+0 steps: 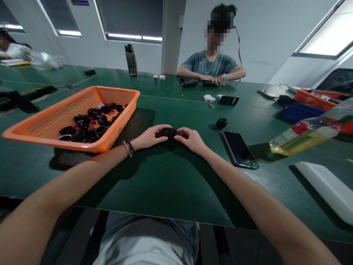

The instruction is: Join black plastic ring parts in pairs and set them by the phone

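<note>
Between my two hands, just above the green table (pixel 165 184), is a small black ribbed part (pixel 169 133); its exact kind is hard to make out. My left hand (pixel 150 137) pinches its left side between thumb and fingers. On the other side, the thumb and fingertips of my right hand (pixel 191 139) close on its right end. To the left stands an orange perforated basket (pixel 121 92) with several black ring-shaped and cup-like plastic parts (pixel 100 131) in it. A single black round part (pixel 221 123) lies on the table beyond my right hand.
Right of my hands lie a phone (pixel 239 149), a tipped bottle of yellow liquid (pixel 300 136) and a white case (pixel 325 187). Across the table a person (pixel 211 62) sits with a dark device. A dark water bottle (pixel 131 60) stands at the back.
</note>
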The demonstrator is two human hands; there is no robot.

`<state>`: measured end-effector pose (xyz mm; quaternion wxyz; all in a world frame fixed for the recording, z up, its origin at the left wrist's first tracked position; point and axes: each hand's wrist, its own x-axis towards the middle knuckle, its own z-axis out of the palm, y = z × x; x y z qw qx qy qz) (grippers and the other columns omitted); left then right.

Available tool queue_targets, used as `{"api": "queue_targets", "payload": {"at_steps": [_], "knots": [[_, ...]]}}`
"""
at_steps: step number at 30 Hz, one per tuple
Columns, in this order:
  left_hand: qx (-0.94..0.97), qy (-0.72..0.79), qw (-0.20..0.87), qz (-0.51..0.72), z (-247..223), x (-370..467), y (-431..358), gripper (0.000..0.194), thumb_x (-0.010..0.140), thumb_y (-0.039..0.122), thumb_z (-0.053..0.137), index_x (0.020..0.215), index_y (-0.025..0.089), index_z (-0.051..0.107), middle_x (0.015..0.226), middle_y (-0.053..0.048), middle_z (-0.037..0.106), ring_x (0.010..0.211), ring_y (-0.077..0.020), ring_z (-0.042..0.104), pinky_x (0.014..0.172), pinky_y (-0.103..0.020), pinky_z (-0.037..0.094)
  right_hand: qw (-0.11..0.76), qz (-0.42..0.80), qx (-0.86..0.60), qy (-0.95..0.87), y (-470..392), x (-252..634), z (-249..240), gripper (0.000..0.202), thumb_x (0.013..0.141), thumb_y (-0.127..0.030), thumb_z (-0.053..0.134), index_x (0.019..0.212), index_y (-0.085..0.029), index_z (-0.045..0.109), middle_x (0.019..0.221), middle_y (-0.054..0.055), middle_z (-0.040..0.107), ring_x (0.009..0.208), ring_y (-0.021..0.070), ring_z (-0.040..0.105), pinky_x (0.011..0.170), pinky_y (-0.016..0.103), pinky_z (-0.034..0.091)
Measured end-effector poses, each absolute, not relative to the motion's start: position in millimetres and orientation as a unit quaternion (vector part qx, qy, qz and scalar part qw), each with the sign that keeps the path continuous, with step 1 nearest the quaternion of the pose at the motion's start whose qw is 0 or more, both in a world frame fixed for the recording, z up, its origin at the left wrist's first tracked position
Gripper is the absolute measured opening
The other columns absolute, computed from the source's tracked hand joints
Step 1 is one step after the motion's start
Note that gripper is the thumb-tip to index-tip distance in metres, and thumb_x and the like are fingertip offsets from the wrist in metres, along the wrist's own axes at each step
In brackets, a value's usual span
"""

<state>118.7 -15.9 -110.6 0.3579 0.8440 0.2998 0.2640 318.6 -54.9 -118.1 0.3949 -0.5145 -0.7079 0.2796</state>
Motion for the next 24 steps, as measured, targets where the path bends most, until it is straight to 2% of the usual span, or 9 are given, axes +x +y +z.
{"api": "queue_targets", "payload": {"at_steps": [19,24], "knots": [[0.84,0.293,0.368,0.27,-114.4,118.0,-13.9,0.047,0.077,0.028,0.055,0.122,0.014,0.048,0.117,-0.01,0.057,0.095,-0.0178,0.059,0.084,-0.033,0.048,0.396,0.263,-0.516,-0.713,-55.0,317.0,-118.1,0.014,0.072,-0.029,0.063,0.079,-0.017,0.062,0.073,0.002,0.067,0.065,0.0144,0.06,0.063,0.028,0.046],[0.843,0.301,0.358,0.265,-112.7,118.1,-14.8,0.048,0.076,0.028,0.056,0.122,0.015,0.049,0.116,-0.01,0.058,0.094,-0.0181,0.059,0.084,-0.033,0.047,0.398,0.259,-0.508,-0.718,-54.8,317.1,-118.7,0.021,0.072,-0.028,0.062,0.09,-0.017,0.061,0.072,0.001,0.065,0.064,0.0139,0.058,0.063,0.029,0.045]]}}
